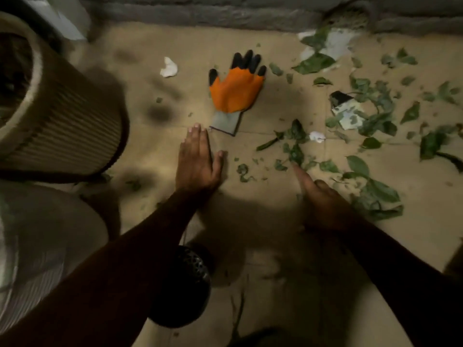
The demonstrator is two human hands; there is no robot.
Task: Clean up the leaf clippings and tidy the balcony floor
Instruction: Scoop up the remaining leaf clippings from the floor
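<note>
Leaf clippings (375,194) lie scattered across the right half of the balcony floor (253,156), thickest just beside the right hand (323,199). They look light, limp and easily torn, so raking them into a heap and scooping from underneath should beat pinching single scraps. Left hand (198,164) lies flat near an orange work glove (235,88), fingers (198,139) straight and together; the right hand's fingers seem extended, though blurred.
</note>
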